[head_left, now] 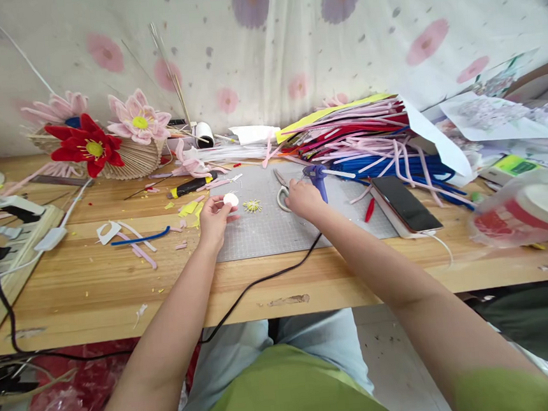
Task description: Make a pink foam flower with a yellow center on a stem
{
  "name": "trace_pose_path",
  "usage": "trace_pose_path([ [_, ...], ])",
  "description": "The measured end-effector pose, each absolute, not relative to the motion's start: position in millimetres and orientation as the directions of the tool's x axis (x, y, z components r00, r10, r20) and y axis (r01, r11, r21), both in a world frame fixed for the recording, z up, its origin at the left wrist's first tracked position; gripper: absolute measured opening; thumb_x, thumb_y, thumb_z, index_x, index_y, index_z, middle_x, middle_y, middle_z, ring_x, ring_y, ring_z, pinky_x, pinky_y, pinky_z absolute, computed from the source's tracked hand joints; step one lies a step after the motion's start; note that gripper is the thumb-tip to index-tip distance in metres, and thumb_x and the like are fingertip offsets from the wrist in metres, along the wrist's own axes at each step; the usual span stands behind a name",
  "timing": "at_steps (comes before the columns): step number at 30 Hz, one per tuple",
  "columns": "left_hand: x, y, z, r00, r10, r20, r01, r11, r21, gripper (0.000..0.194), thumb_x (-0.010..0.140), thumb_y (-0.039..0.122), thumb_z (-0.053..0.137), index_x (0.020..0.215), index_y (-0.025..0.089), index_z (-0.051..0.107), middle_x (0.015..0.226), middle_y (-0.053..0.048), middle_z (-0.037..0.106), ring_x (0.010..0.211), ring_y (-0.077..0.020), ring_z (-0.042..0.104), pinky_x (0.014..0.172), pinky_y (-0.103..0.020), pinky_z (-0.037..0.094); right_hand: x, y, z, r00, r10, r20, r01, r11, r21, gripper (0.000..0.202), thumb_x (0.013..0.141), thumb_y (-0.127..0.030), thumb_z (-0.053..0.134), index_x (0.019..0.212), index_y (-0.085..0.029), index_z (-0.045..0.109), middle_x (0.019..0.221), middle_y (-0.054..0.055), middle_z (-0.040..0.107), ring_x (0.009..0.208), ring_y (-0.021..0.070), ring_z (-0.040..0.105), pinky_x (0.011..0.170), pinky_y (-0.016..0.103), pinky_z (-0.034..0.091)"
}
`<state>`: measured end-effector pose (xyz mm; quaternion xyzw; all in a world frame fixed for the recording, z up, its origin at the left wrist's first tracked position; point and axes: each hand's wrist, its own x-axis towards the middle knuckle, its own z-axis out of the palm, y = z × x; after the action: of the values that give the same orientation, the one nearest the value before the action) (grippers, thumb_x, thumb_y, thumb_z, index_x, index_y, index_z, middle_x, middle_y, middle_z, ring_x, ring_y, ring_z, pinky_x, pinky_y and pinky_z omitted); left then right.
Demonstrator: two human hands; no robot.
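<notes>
My left hand [214, 221] pinches a small white disc [231, 201] above the left part of the grey cutting mat [267, 241]. Just right of the disc lies a little cluster of yellow stamens [252, 206]. My right hand [303, 200] has its fingers curled down at the handles of the scissors [282, 197], whose blades point away from me; its fingertips are partly hidden. Close behind that hand, a purple glue gun [318, 180] lies with a white glue stick in it. Its black cord [261, 282] runs towards me over the table edge.
Pink and red fuzzy flowers [90, 147] stand at the back left. Bundles of pipe cleaners [354, 136] lie at the back right. A phone [405, 203], a plastic tub [528, 209] and a power strip [15, 266] flank the mat. Yellow scraps [188, 208] lie left.
</notes>
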<state>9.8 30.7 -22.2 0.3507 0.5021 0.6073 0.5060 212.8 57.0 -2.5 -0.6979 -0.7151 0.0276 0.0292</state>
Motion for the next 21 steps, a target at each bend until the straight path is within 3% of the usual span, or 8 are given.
trace_pose_path([
  [4,10,30,-18,-0.199,0.967,-0.156,-0.351,0.078,0.933,0.017,0.066,0.014,0.063,0.078,0.016,0.051,0.083,-0.002,0.064,0.071,-0.0148,0.067,0.057,-0.023,0.052,214,70,-2,-0.036,0.999,-0.031,0.991,0.032,-0.128,0.037,0.079,-0.026,0.053,0.109,-0.005,0.057,0.099,0.026,0.063,0.095,0.033,0.06,0.076,0.039,0.043],
  [10,11,29,-13,-0.124,0.951,-0.283,-0.445,0.201,0.873,0.01,0.073,0.013,0.062,0.078,0.014,0.053,0.078,-0.006,0.068,0.075,-0.0158,0.068,0.06,-0.022,0.052,228,70,17,-0.03,1.0,0.002,0.976,0.03,-0.218,0.028,0.077,-0.03,0.056,0.094,-0.01,0.065,0.089,0.02,0.066,0.091,0.0309,0.061,0.076,0.036,0.043],
  [12,9,29,-12,-0.108,0.949,-0.297,-0.496,0.207,0.843,0.009,0.075,0.01,0.06,0.079,0.014,0.053,0.08,-0.006,0.069,0.077,-0.0153,0.068,0.062,-0.021,0.053,231,65,25,-0.003,1.0,0.025,0.955,0.01,-0.297,0.028,0.078,-0.029,0.055,0.097,-0.011,0.063,0.096,0.019,0.066,0.091,0.0284,0.06,0.076,0.035,0.042],
  [16,8,31,-13,-0.045,0.951,-0.305,-0.584,0.223,0.781,0.007,0.079,0.007,0.055,0.08,0.014,0.057,0.086,-0.006,0.07,0.086,-0.0139,0.067,0.071,-0.02,0.054,224,52,30,-0.059,0.995,0.077,0.81,0.093,-0.579,0.036,0.071,-0.036,0.063,0.099,-0.015,0.06,0.096,0.009,0.065,0.084,0.0197,0.059,0.072,0.029,0.042],
  [19,10,31,-11,-0.004,0.948,-0.319,-0.65,0.24,0.721,0.007,0.081,0.008,0.053,0.081,0.013,0.058,0.09,-0.008,0.069,0.095,-0.0147,0.065,0.081,-0.022,0.053,210,42,23,-0.094,0.99,0.105,0.759,0.139,-0.636,0.051,0.059,-0.046,0.07,0.097,-0.014,0.056,0.097,0.009,0.062,0.083,0.0191,0.057,0.068,0.028,0.041],
  [21,12,31,-7,0.003,0.946,-0.325,-0.7,0.234,0.675,0.008,0.082,0.008,0.052,0.081,0.013,0.058,0.092,-0.009,0.069,0.099,-0.0154,0.064,0.085,-0.025,0.053,199,35,18,-0.128,0.981,0.147,0.752,0.193,-0.631,0.055,0.059,-0.05,0.069,0.097,-0.014,0.053,0.099,0.009,0.06,0.084,0.0193,0.056,0.068,0.028,0.041],
])
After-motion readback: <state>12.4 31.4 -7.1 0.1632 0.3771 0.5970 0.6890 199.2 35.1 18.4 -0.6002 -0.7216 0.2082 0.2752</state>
